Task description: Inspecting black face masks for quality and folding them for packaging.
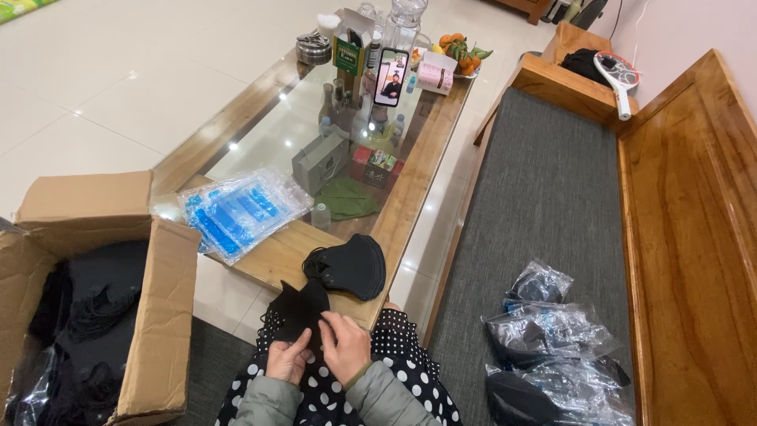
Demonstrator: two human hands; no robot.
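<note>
Both my hands rest on my lap over a polka-dot garment. My left hand (287,359) and my right hand (344,344) together pinch a stack of black face masks (298,309), fingers closed on its lower edge. Just beyond, a small pile of black masks (351,266) lies on the near corner of the glass-topped wooden coffee table (410,177). A stack of clear plastic bags with blue print (236,209) lies on the table's left side.
An open cardboard box (158,308) of black masks stands at my left. Bagged masks (552,347) lie on the grey bench cushion at my right. A propped phone (390,76), boxes, bottles and fruit crowd the table's far end.
</note>
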